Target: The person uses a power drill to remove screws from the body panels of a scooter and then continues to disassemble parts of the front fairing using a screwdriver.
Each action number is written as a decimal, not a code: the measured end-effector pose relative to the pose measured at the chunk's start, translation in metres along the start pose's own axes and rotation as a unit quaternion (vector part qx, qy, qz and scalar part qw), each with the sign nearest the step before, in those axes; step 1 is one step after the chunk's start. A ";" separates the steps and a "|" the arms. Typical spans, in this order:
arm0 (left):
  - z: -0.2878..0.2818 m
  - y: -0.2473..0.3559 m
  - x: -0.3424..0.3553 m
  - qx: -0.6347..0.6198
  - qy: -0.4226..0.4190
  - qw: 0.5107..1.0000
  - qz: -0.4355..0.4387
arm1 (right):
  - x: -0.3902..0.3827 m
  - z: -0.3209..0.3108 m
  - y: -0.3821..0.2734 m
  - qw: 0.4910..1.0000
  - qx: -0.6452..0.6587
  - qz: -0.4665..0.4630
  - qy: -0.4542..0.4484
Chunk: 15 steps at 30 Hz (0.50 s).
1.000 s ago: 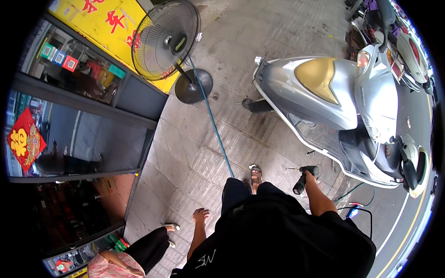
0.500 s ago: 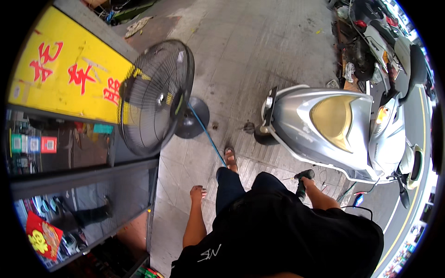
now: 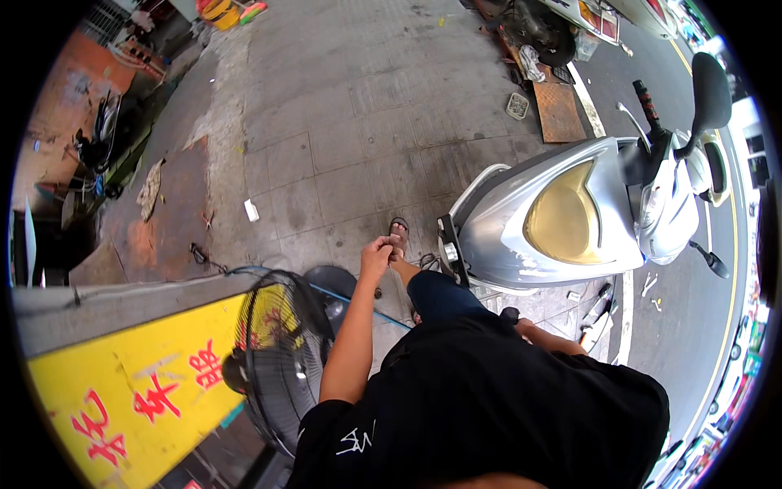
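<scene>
My left hand (image 3: 380, 251) reaches forward above my sandalled foot (image 3: 398, 231), its fingers bent and pressed together. Whether something small sits in them I cannot make out. At my right side, my right hand (image 3: 527, 327) is closed on a cordless drill; only the dark rear end of the drill (image 3: 510, 314) shows, the rest being hidden by my body and shirt. Ahead and to the right stands a silver scooter (image 3: 505, 204) with a gold front panel (image 3: 562, 213), apart from both hands.
A black floor fan (image 3: 281, 359) stands close on my left, by a yellow sign board (image 3: 138, 399). A blue cable (image 3: 358, 303) crosses the pavement from its base. Tools (image 3: 599, 314) lie beyond the scooter's near side. A rusty plate (image 3: 558, 112) and small basket (image 3: 517, 106) lie farther ahead.
My view has turned left and the fan now sits lower. My left hand has risen forward, its fingers drawn together. The drill has come closer to my body and is mostly hidden.
</scene>
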State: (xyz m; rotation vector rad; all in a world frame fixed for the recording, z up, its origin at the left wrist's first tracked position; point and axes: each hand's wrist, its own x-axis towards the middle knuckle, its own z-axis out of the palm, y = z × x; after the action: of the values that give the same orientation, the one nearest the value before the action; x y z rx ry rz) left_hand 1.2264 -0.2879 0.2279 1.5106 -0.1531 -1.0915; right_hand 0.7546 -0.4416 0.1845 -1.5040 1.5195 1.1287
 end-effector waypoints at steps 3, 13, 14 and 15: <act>-0.053 0.025 0.060 0.016 0.002 0.999 -0.049 | -0.004 -0.005 -0.033 0.995 -0.058 -0.055 -0.060; -0.257 0.070 0.131 0.028 0.167 0.960 -0.225 | -0.058 -0.050 -0.143 0.974 -0.020 -0.063 -0.215; -0.273 0.071 0.137 0.053 0.171 0.954 -0.241 | -0.062 -0.054 -0.155 0.973 -0.008 -0.068 -0.220; -0.278 0.078 0.146 0.087 0.175 0.944 -0.265 | -0.067 -0.055 -0.163 0.972 0.009 -0.068 -0.225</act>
State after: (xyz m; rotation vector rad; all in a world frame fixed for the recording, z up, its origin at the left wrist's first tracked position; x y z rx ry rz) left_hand 1.5349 -0.2070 0.1744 1.9434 0.4397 -1.2242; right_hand 0.9266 -0.4581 0.2500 -1.2131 1.0965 1.2664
